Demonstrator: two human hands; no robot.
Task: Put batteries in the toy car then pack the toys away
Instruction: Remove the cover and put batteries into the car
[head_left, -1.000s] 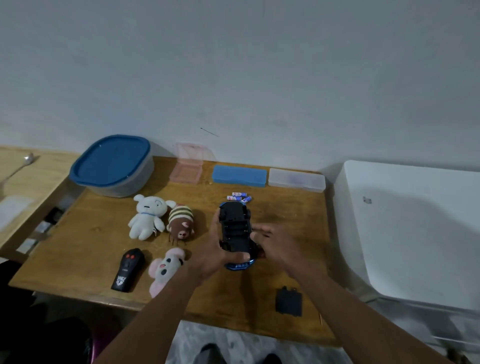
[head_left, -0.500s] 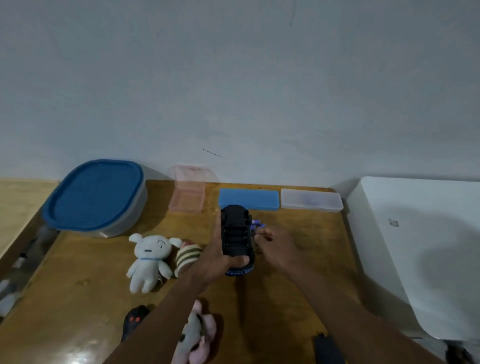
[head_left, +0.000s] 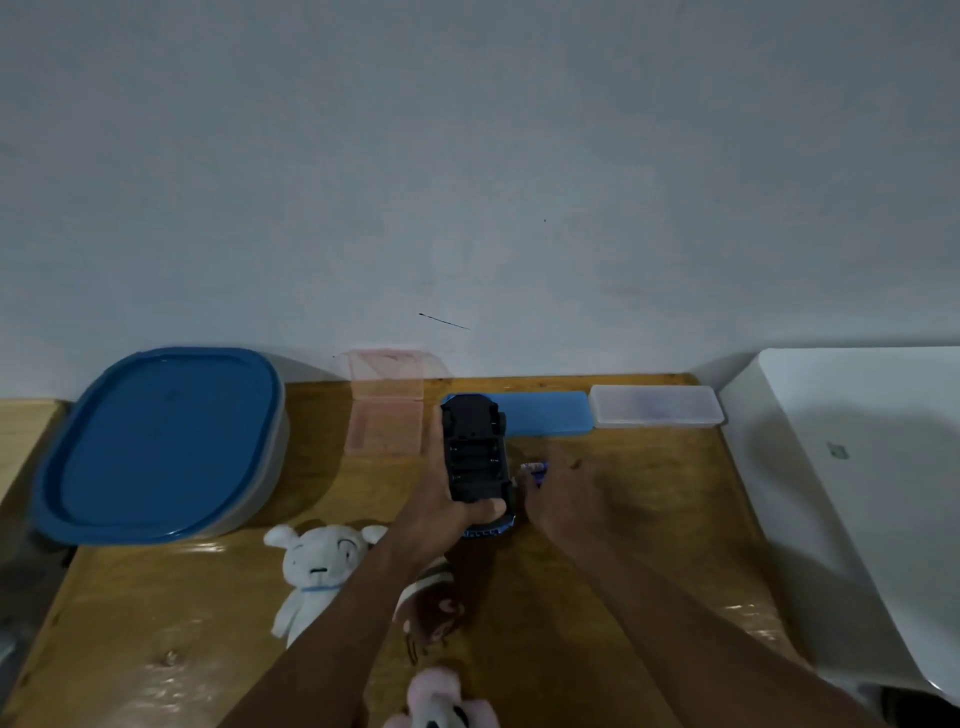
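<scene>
Head view: left hand (head_left: 440, 515) grips the upturned black plastic car (head_left: 475, 451); right hand (head_left: 569, 493) touches cylindrical batteries (head_left: 535, 468), grasp unclear.

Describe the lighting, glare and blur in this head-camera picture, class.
Head view: dim light; pale glare patches on the glossy wooden table; the right hand by the small blue-and-white batteries is smeared by motion blur; the left hand gripping the upturned black toy car looks sharper; the wide lens splays the table's sides.

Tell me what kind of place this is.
Probably a room in a home: a wooden table against a plain wall, with plush toys and a blue-lidded storage tub on it.
</scene>
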